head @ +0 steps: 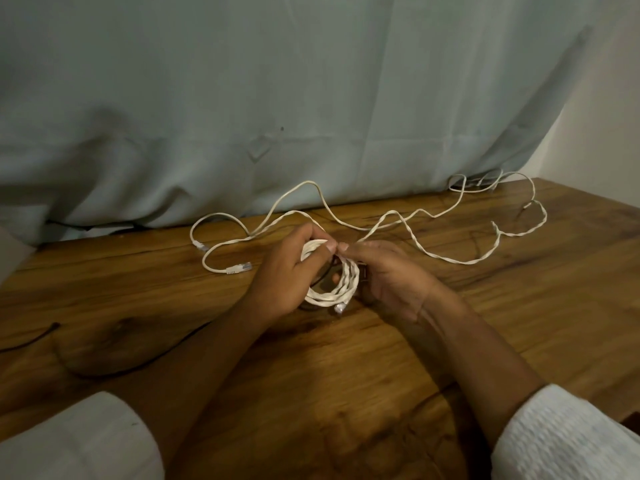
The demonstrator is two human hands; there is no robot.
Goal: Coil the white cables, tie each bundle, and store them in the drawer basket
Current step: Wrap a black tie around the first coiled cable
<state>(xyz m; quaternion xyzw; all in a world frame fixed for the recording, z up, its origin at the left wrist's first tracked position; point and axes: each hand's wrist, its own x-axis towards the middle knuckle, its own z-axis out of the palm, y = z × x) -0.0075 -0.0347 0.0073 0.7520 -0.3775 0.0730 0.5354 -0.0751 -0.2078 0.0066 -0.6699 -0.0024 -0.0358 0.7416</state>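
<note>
A small coil of twisted white cable (341,284) hangs between my hands above the wooden table (346,393). My left hand (287,271) grips the coil's top left, thumb over the loops. My right hand (388,275) pinches the cable at the coil's top, its fingers curled beside the loops. The uncoiled rest of the twisted cable (460,259) trails right across the table to the far right corner. A second, smooth white cable (221,242) with plugs on its ends lies loose at the back left. No drawer basket is in view.
A pale cloth (277,98) hangs behind the table's back edge. A thin black cord (114,370) curves over the table at the front left. The table's right edge runs close to a white wall (609,133).
</note>
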